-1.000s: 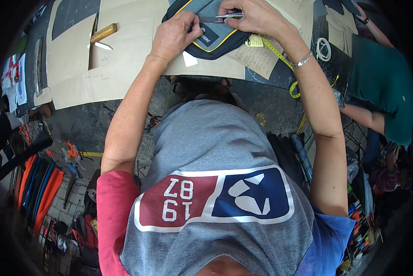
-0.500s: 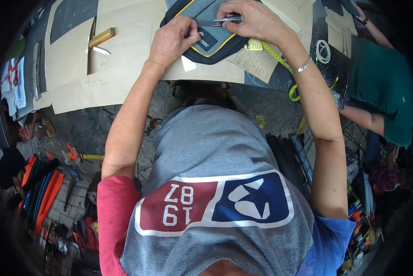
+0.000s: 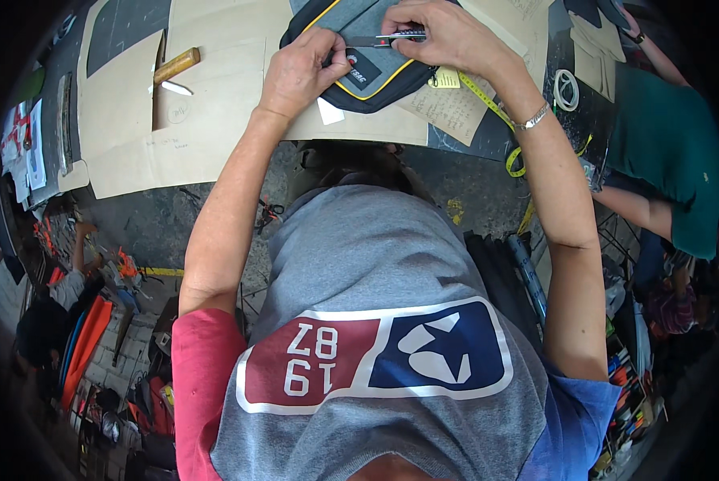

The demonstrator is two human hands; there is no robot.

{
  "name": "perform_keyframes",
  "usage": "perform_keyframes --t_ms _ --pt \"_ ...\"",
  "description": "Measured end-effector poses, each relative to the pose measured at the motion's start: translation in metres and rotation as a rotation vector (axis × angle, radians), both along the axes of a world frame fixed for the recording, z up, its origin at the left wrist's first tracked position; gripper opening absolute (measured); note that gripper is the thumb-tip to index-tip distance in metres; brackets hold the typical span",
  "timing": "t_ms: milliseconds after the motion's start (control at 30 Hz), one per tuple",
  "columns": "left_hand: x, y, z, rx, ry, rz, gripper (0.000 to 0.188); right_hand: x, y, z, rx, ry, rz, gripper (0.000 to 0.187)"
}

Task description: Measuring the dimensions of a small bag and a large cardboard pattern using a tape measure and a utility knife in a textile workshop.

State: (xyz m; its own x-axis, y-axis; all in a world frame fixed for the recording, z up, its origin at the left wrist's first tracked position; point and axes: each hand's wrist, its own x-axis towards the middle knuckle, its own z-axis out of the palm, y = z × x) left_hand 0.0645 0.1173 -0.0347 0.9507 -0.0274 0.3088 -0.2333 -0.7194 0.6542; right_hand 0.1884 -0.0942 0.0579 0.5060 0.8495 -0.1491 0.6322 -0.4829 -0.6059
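A grey bag [image 3: 365, 48] with black sides, yellow piping and a dark label lies at the table's near edge. Over it, my left hand [image 3: 302, 74] is closed in a pinch at the left end of a short dark strip [image 3: 362, 42]. My right hand [image 3: 448, 36], also closed, holds a slim silver and black tool [image 3: 403, 34] that points left, towards the strip. A small red spot shows just below the tool's tip. The kind of tool is too small to tell. My fingers hide the strip's left end.
Brown card sheets [image 3: 223, 96] cover much of the table, with a wooden-handled tool [image 3: 177, 66] on them at the left. A yellow measuring tape [image 3: 488, 103] hangs over the near edge beside my right forearm. At the right stands a person in a green shirt [image 3: 656, 152].
My hands keep nearly the same hold over the bag; the right one has shifted very slightly right. At the far left, a person in the background has moved.
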Motion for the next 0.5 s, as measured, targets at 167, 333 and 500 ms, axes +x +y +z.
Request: perform_keyframes --t_ms 167,333,500 --pt "-0.005 0.001 0.006 -0.091 0.108 0.046 0.014 -0.006 0.005 0.002 0.021 0.030 -0.149 0.025" --pt "-0.004 0.002 0.013 0.064 0.037 -0.033 0.012 -0.030 0.032 -0.012 0.025 -0.107 -0.363 0.031" --pt "-0.003 -0.008 0.012 0.245 -0.007 -0.015 0.013 -0.034 0.038 -0.019 0.019 -0.074 -0.375 0.027"
